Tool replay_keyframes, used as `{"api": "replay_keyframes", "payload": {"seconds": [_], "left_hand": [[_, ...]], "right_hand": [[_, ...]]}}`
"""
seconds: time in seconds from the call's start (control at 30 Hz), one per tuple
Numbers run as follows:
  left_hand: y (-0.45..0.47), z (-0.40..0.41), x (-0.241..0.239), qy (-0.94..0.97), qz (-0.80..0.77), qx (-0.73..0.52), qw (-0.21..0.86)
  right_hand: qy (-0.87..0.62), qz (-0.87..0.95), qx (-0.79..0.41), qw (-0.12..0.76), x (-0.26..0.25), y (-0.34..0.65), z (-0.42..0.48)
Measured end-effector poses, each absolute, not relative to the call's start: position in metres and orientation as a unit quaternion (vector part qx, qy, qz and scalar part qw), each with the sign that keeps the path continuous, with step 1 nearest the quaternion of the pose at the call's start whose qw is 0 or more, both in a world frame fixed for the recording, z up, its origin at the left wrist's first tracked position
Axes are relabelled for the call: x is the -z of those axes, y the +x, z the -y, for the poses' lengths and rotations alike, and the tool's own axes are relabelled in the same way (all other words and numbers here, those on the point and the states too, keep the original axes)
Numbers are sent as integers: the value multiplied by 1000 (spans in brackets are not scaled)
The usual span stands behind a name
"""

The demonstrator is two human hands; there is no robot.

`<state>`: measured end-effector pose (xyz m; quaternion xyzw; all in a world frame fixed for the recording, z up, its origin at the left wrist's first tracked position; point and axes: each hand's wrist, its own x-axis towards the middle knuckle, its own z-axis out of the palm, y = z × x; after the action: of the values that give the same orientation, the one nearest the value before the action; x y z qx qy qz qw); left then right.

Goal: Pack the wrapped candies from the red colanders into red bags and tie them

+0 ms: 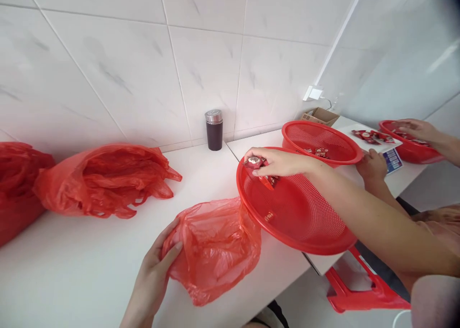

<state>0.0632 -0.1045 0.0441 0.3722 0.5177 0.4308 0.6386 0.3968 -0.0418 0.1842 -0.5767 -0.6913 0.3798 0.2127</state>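
Note:
My left hand (154, 270) grips the open edge of a thin red plastic bag (215, 246) lying on the white counter (89, 270). My right hand (276, 162) reaches over the far rim of a tilted red mesh basket (298, 213) and is closed on a few small red wrapped packets (254, 162). More red packets lie inside the basket just under that hand. The basket's lower rim touches the bag's mouth.
Crumpled red bags (104, 179) lie at the left. A dark jar with a metal lid (214, 129) stands by the tiled wall. Another person's hands (373, 167) rest by a second red basket (321, 143) and a third (409, 148). A cardboard box (319, 115) sits in the corner.

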Motion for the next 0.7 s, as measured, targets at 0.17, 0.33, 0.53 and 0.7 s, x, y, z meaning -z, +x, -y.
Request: {"api": "replay_keyframes", "payload": {"seconds": [0.17,0.33,0.53,0.7], "left_hand": [[75,107,-46,380,-490,-446,645],[67,109,-37,393,-482,-443,646],[53,107,-33,513,-578,-425,472],[47,108,-38,526,-680,-374,348]], "right_hand": [[-401,749,-482,216,-191,316,72],[-434,799,-405,94,-122,260,83],[-470,836,-284,0,-90,261,78],[-498,816,-295,-6,-97,260,76]]}}
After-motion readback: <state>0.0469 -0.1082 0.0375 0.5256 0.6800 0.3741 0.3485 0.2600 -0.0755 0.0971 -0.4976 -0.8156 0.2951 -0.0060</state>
